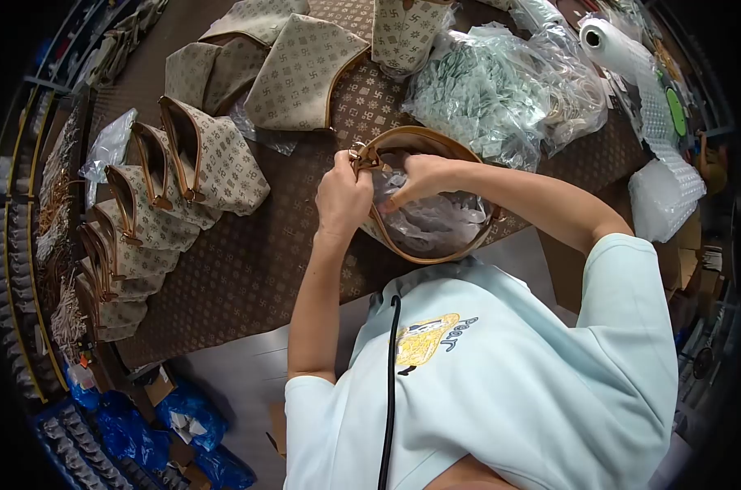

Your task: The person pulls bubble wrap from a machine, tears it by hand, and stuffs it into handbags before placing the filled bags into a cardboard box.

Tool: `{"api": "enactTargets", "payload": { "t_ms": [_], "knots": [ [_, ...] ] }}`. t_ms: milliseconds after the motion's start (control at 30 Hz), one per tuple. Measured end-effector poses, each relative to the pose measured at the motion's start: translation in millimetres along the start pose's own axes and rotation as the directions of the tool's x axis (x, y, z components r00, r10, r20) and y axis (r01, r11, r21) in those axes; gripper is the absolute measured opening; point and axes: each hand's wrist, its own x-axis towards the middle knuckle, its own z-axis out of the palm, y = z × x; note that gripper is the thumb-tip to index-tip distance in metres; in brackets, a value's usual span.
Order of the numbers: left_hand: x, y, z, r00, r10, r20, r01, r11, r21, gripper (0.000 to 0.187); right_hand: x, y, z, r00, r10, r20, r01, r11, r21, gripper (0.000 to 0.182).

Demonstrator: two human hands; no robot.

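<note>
A patterned beige bag (370, 231) with a tan rim stands at the table's near edge, its mouth facing up. Crumpled clear plastic (440, 220) fills its inside. My left hand (343, 196) is closed on the bag's left rim, beside a tan strap with a metal buckle (358, 153). Inside the mouth, my right hand (415, 178) is bent with its thumb over the plastic. Its other fingertips are mostly hidden, and I cannot make out what they hold.
A row of similar bags (223, 167) leans along the left. More bags (301, 73) lie at the back. Plastic bags of pale green packets (477, 90) sit at the back right, near a bubble wrap roll (603, 39). Blue plastic bags (191, 412) lie below, left.
</note>
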Motion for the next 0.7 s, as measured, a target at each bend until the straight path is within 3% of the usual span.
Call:
{"api": "enactTargets", "payload": {
  "t_ms": [33,67,133,167,233,333,367,400,433,500,533,600,633,700],
  "knots": [
    [-4.0,-5.0,6.0,0.997,0.008,-0.079,-0.019,0.991,-0.132,0.028,-0.3,-1.8,0.9,0.991,0.066,0.116,-0.068,0.998,0.016,0.083],
    [-9.0,-8.2,8.8,0.998,0.005,-0.069,-0.014,0.991,-0.132,0.028,-1.5,-2.0,5.4,0.990,0.069,0.123,-0.073,0.997,0.022,0.083],
    [-14.6,-11.9,12.4,0.976,0.032,-0.215,-0.119,0.907,-0.405,0.026,-3.6,-3.3,10.5,0.998,0.050,0.032,-0.049,0.998,-0.030,0.064],
    [-18.6,-14.6,12.0,0.977,0.023,-0.212,-0.110,0.907,-0.407,0.026,0.6,-0.7,18.4,0.998,0.050,0.040,-0.049,0.998,-0.032,0.064],
    [-23.1,-19.0,11.1,0.975,0.000,-0.222,-0.100,0.893,-0.440,0.027,13.4,8.0,35.1,0.992,-0.057,-0.110,0.044,0.992,-0.119,0.057],
    [-28.6,-23.9,10.5,0.971,-0.045,-0.233,-0.079,0.865,-0.495,0.028,-9.3,-17.5,30.0,0.997,-0.040,0.068,0.051,0.984,-0.172,0.070],
    [-28.6,-24.5,11.0,0.970,-0.050,-0.238,-0.077,0.865,-0.496,0.028,-10.2,-12.7,47.0,0.986,-0.148,-0.078,0.124,0.961,-0.249,0.066],
    [-31.8,-25.3,13.2,0.953,-0.041,-0.299,-0.126,0.847,-0.516,0.030,-6.7,-7.2,60.3,0.986,-0.149,-0.070,0.127,0.960,-0.250,0.066],
    [-33.9,-25.1,15.7,0.931,-0.034,-0.364,-0.177,0.828,-0.531,0.032,-1.5,-1.7,70.2,0.958,-0.223,-0.183,0.152,0.929,-0.337,0.058],
    [-46.1,-12.1,12.1,0.961,-0.056,-0.270,-0.090,0.861,-0.500,0.033,3.0,1.4,71.0,0.909,-0.301,-0.289,0.140,0.872,-0.469,0.051],
    [-46.7,-14.4,20.0,0.950,0.006,-0.312,-0.159,0.869,-0.469,0.033,18.2,5.1,65.3,0.930,-0.271,-0.248,0.135,0.880,-0.455,0.050],
    [-38.7,-22.7,21.1,0.957,-0.087,-0.278,-0.115,0.764,-0.634,0.033,30.0,-2.2,55.2,0.978,-0.162,-0.129,0.090,0.893,-0.442,0.049],
    [-35.7,-29.8,19.1,0.964,-0.089,-0.249,-0.103,0.740,-0.665,0.035,29.6,-4.2,48.2,0.975,-0.169,-0.145,0.090,0.894,-0.439,0.049],
    [-31.5,-39.2,7.8,0.965,-0.061,-0.256,-0.108,0.796,-0.595,0.036,21.0,-3.2,40.8,0.967,-0.236,-0.096,0.210,0.952,-0.224,0.051]
  ]
}}
